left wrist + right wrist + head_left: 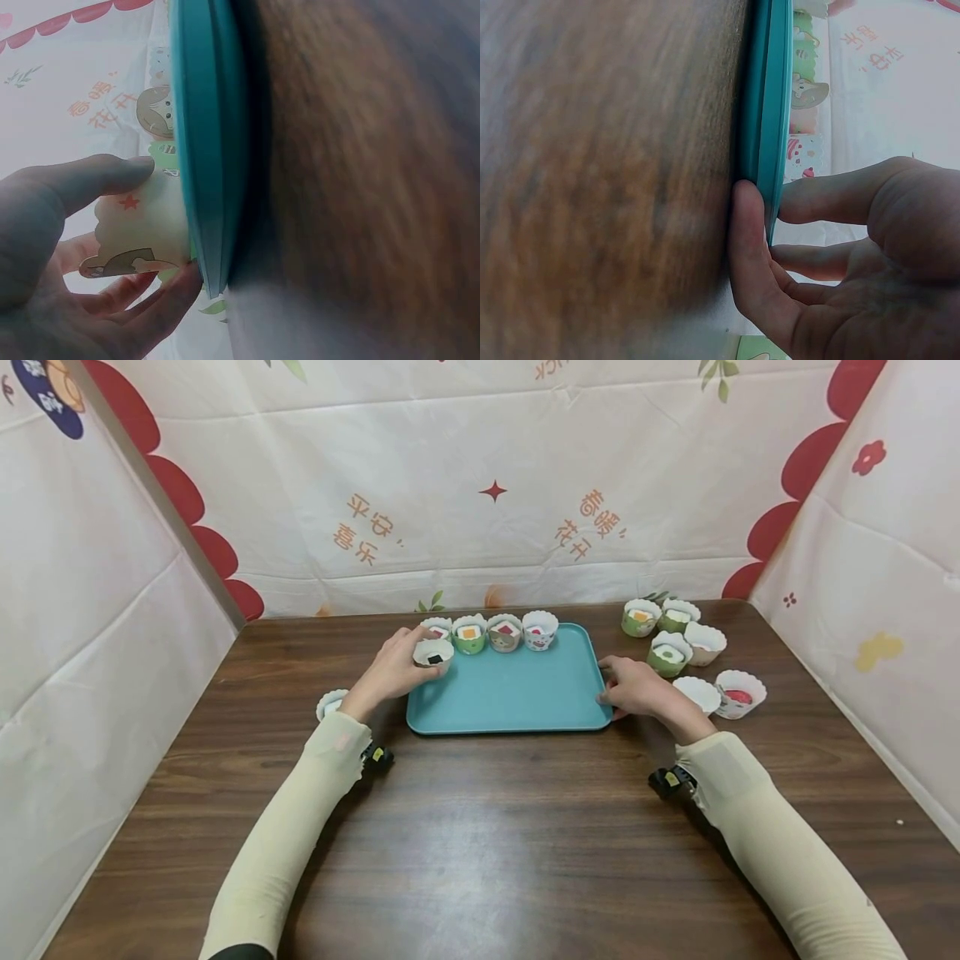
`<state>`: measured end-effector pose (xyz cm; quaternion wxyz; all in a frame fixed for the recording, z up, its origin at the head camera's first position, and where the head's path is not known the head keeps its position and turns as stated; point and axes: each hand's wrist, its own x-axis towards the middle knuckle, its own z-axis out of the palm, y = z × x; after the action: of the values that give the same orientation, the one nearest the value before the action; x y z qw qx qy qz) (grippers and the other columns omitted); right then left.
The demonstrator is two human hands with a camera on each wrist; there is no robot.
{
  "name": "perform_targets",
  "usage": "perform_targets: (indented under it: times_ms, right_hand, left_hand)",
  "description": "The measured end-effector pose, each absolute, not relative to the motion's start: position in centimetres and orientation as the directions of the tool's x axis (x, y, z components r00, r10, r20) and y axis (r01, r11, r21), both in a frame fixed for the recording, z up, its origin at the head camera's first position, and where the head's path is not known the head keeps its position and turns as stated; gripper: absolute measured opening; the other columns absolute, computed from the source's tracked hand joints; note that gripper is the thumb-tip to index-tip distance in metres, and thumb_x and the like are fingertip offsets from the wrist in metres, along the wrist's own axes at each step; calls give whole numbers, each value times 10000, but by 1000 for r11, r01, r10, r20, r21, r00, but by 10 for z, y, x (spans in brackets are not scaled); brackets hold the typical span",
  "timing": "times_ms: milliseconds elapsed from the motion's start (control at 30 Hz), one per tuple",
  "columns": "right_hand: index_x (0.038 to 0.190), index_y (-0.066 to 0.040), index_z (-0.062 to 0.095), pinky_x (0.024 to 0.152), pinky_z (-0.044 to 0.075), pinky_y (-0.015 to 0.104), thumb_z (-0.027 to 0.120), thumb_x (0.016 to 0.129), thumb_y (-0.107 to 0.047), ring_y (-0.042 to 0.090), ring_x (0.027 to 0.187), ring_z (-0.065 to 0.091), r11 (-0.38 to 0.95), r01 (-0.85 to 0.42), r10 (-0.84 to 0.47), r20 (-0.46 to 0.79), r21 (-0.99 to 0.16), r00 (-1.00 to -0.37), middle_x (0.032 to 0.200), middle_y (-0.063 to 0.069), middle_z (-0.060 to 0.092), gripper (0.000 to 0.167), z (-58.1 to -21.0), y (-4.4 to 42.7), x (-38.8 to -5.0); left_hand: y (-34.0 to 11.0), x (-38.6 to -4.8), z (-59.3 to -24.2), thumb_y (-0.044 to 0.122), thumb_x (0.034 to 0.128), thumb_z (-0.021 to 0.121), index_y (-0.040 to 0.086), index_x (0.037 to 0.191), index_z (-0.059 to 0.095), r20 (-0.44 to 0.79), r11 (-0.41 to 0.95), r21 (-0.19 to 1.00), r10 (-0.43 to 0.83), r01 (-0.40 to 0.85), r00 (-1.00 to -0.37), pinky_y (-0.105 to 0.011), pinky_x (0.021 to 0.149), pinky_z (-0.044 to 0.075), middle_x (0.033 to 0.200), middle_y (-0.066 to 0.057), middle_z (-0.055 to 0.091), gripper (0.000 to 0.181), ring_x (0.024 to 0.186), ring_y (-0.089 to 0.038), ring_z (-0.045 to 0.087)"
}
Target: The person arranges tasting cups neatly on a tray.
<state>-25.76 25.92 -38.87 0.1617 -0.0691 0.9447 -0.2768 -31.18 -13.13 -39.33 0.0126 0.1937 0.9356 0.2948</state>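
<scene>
The left hand point(392, 668) pinches a white paper cup point(432, 649) at the left end of the blue tray point(513, 689), which lies longways across mid-frame, and the right hand point(636, 685) grips the tray's right edge.

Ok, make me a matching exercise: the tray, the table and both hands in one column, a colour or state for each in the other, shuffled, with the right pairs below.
Column one
1. Tray
2. Table
3. Left hand
4. Right hand

Column two
A. Brown, wood-grained
B. Gripping the tray's edge
C. Teal
D. Holding a paper cup

Pairs: 1-C, 2-A, 3-D, 4-B
</scene>
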Motion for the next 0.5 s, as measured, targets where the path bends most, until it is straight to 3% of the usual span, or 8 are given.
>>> perform_targets:
  times_ms: [500]
  right_hand:
    - [1535, 117, 326, 639, 652, 332, 621, 966, -52, 243, 756, 689, 828, -16, -201, -269, -561, -942, 1002, 244, 599, 663, -390, 259, -257]
  left_hand:
    - [-126, -315, -390, 300, 962, 735, 81, 1479, 527, 60, 765, 539, 383, 353, -922, -600, 1180, 375, 1446, -209, 532, 599, 1394, -431, 434]
